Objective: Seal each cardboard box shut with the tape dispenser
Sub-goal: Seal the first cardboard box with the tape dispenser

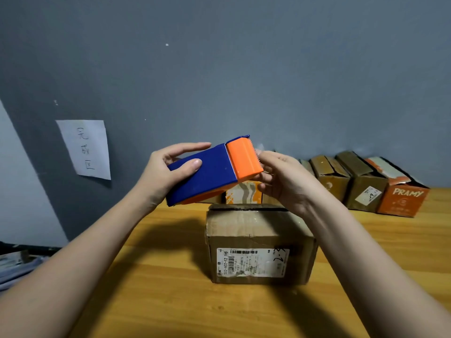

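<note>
**A:** Where are the hands right now?

**B:** I have both on the tape dispenser (214,170), held in the air above the table (156,276). My left hand (168,172) wraps the blue body, thumb on top and fingers round the far side. My right hand (283,176) is at the orange cutter end, fingers curled against it. I can't tell whether it pinches a tape end there.

**A:** And the box?

**B:** The cardboard box (258,242) sits on the table directly below and slightly nearer me than the dispenser, label side facing me. Its top flaps look folded down, and the top shines a little, possibly from old tape. Its long axis runs left to right, much like the dispenser's.

**A:** Which hand is closer?

**B:** The right, hovering just over the box's far right corner. I judge the move is straight down. More boxes (366,181) line the wall (268,69) behind, to the right.
</note>
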